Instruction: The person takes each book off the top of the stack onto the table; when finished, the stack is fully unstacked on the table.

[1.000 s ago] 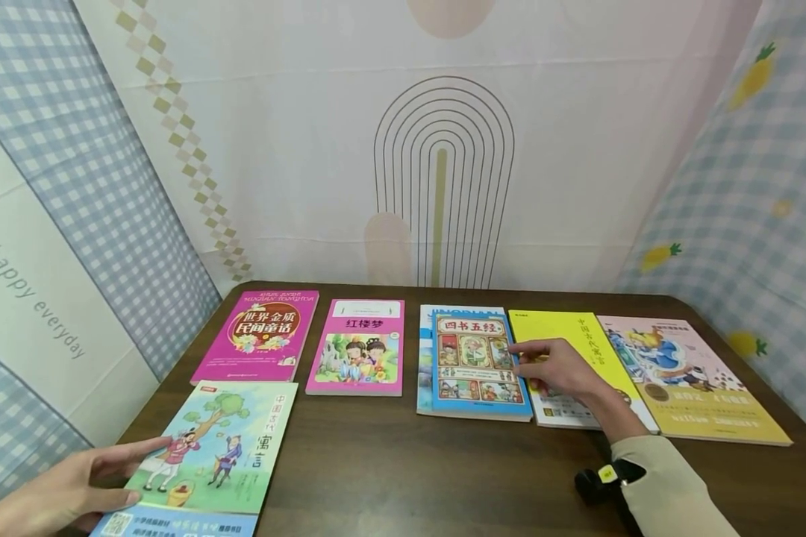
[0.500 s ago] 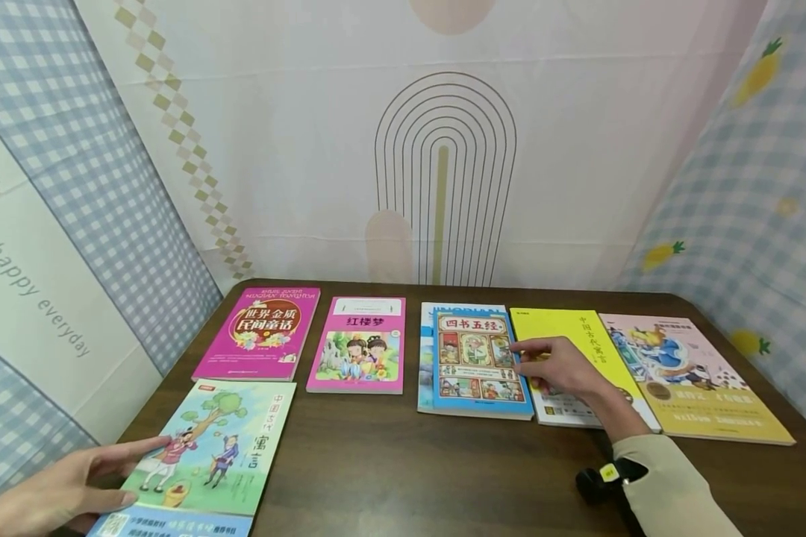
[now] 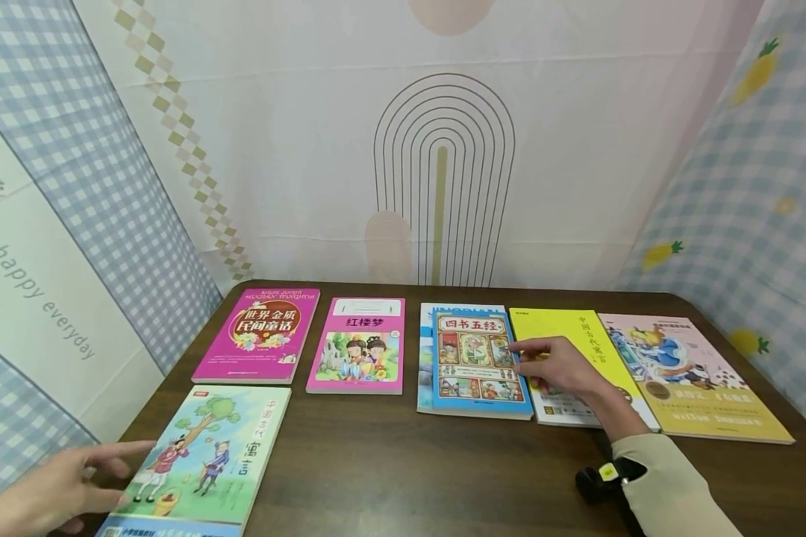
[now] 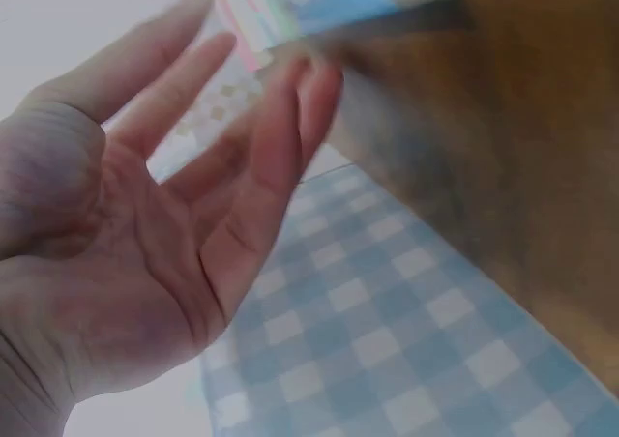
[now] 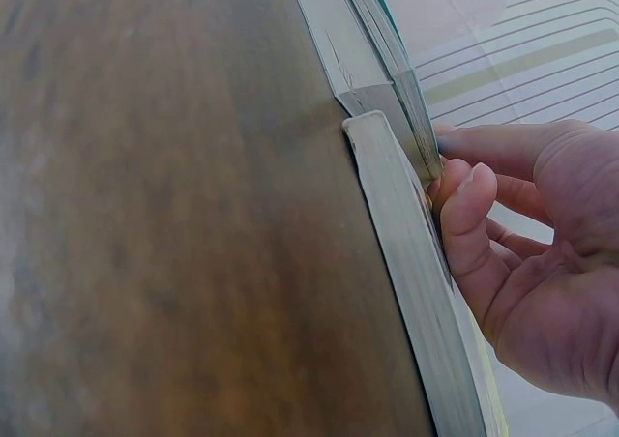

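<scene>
A green fable book (image 3: 225,418) lies at the table's front left. Beside its left edge is my left hand (image 3: 60,481); in the left wrist view the loosely bent fingers (image 4: 256,181) hold nothing and appear apart from the book. Right of centre, a blue book (image 3: 473,406) rests on a paler blue book (image 3: 426,365), offset to the right. My right hand (image 3: 560,369) pinches the upper book's right edge between thumb and fingers, as the right wrist view also shows, where that hand (image 5: 571,273) is beside the page edges. Part of the yellow book (image 3: 554,328) is hidden under this hand.
Two pink books, one at the back left (image 3: 248,354) and another pink book (image 3: 356,386) beside it, lie flat. A pink-and-yellow book (image 3: 712,406) is at the right. Brown table (image 3: 389,477) shows in front; a patterned cloth (image 3: 309,186) hangs behind.
The green book has shifted slightly towards me and left, opening a small gap to the pink book behind it. My left fingers have come off its cover. The right hand has stayed put.
</scene>
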A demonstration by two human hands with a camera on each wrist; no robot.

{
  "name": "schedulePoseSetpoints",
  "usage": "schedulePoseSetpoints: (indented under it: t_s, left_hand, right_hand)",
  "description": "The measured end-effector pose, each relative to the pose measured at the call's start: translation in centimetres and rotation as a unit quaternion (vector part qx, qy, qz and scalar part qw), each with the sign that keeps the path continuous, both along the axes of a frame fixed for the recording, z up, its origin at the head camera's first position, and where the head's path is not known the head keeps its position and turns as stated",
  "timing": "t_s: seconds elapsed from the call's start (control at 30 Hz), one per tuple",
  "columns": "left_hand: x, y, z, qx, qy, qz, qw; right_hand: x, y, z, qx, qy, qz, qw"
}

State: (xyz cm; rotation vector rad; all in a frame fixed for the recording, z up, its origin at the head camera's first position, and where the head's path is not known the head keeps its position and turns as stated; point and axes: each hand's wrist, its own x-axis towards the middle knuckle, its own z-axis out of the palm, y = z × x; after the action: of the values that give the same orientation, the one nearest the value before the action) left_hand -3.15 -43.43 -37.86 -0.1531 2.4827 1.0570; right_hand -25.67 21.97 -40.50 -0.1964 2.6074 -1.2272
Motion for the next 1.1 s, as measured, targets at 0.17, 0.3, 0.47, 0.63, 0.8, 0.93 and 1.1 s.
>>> schedulePoseSetpoints:
  t_s: [0.17,0.3,0.47,0.63,0.8,0.93,1.1]
  left_hand:
    - [-0.4,1.7,1.5,-0.119,0.051,0.022,0.9914]
    - [-1.2,3.6,2.6,-0.143,0.09,0.01,0.9856]
    - [-2.7,6.7,4.3,-0.133,0.147,-0.029,0.9798]
    - [-4.5,10.2,5.4,-0.047,0.153,-0.06,0.9853]
    - [-6.6,14.0,5.8,0.026,0.143,-0.116,0.9825]
    - [-8.2,17.3,6.2,0.039,0.142,-0.145,0.9786]
    - [-10.1,20.8,7.0,0.036,0.152,-0.171,0.9727]
  right_hand:
    - [-0.1,0.0,-0.1,-0.002,-0.002,0.002,1.0]
    - [-0.2,0.0,-0.1,-0.008,-0.003,0.005,0.9999]
    - [-0.2,0.1,-0.1,-0.011,-0.002,0.004,0.9999]
    - [-0.2,0.1,-0.1,-0.014,0.001,0.004,0.9999]
    - [-0.2,0.1,-0.2,-0.012,0.003,0.006,0.9999]
    - [-0.3,0.2,-0.1,-0.013,0.006,0.006,0.9999]
    - [-0.3,0.3,-0.2,-0.013,0.006,0.007,0.9999]
